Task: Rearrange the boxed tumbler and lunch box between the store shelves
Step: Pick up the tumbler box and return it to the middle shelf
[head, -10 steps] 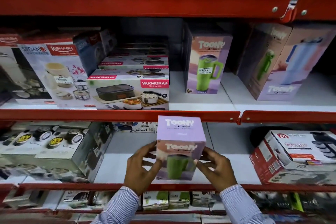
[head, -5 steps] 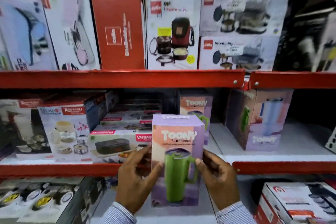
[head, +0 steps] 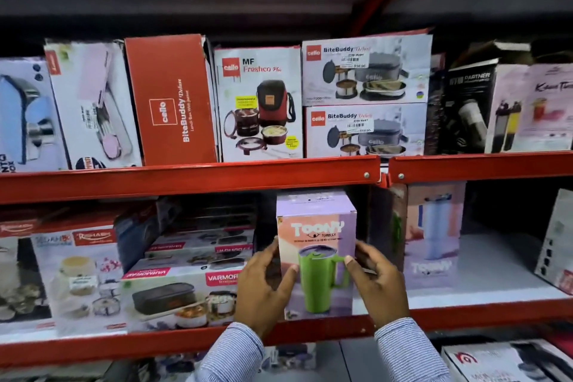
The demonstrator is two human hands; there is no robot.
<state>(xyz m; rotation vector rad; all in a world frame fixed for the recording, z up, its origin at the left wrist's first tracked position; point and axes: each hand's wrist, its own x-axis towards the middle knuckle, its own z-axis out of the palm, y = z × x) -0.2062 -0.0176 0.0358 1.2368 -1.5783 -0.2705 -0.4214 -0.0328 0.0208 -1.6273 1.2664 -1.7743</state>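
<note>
I hold a lilac Toony tumbler box (head: 317, 245) with a green mug printed on its front. It is upright at the front of the middle shelf (head: 186, 347), level with the shelf's red lip. My left hand (head: 263, 291) grips its left side and my right hand (head: 378, 285) grips its right side. To the left lies a stack of Varmora lunch boxes (head: 179, 298); its top-front box shows a grey lunch box. The stack's right end is hidden behind my left hand.
Another Toony box (head: 434, 236) stands to the right on the same shelf, with white shelf floor (head: 496, 263) beyond it. A Rishabh box (head: 77, 273) sits left of the stack. Cello lunch box cartons (head: 366, 96) fill the shelf above. A white carton (head: 496, 363) lies below right.
Both hands have lifted the tumbler box from the lower shelf up to the middle shelf. The camera tilted upward, bringing the Cello shelf into view.
</note>
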